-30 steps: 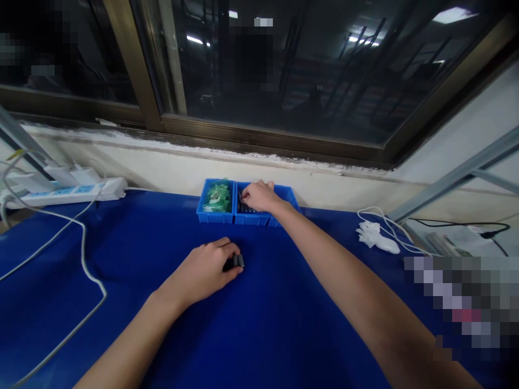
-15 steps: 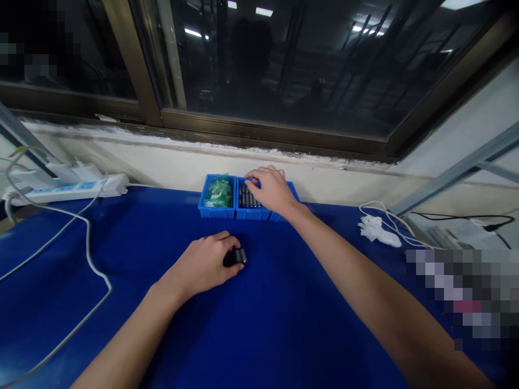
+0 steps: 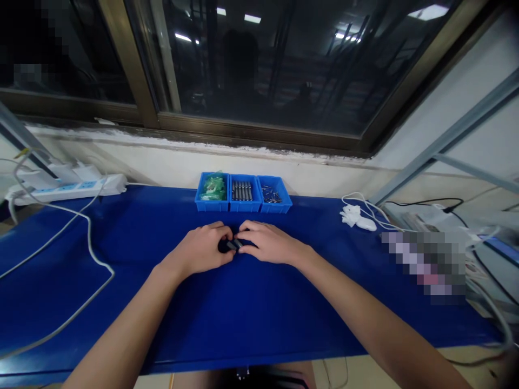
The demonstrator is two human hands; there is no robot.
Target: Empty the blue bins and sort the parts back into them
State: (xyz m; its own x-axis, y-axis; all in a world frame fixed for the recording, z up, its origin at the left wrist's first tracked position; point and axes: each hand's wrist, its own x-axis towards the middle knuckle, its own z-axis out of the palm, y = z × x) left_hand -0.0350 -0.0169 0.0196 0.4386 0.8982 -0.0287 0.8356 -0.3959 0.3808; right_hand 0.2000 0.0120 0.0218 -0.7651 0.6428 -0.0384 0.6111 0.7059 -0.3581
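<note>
My left hand (image 3: 205, 246) is closed around small dark bar-shaped pieces (image 3: 231, 245) just above or on the blue tabletop. My right hand (image 3: 270, 242) meets it from the other side, thumb and fingers pinching a short dark bar (image 3: 238, 243) against those pieces. Fingers hide much of the pieces, so their exact kind and number do not show. Behind the hands stands a blue bin of dark bars (image 3: 245, 204) with similar pieces lined up in it. On either side of it are a bin of green plastic wrapping (image 3: 211, 206) and a bin of small metal parts (image 3: 277, 207).
A white power strip (image 3: 81, 188) with plugs lies at the back left, its cable (image 3: 91, 248) looping over the blue table (image 3: 251, 313). At the right are a white corded device (image 3: 365, 223) and a grey metal bar (image 3: 417, 162). A window (image 3: 259, 70) rises behind the bins.
My right hand has come back from the middle bin to my left hand, now pinching a dark bar there. My left hand keeps its hold. The view has tilted down, showing the table's front edge.
</note>
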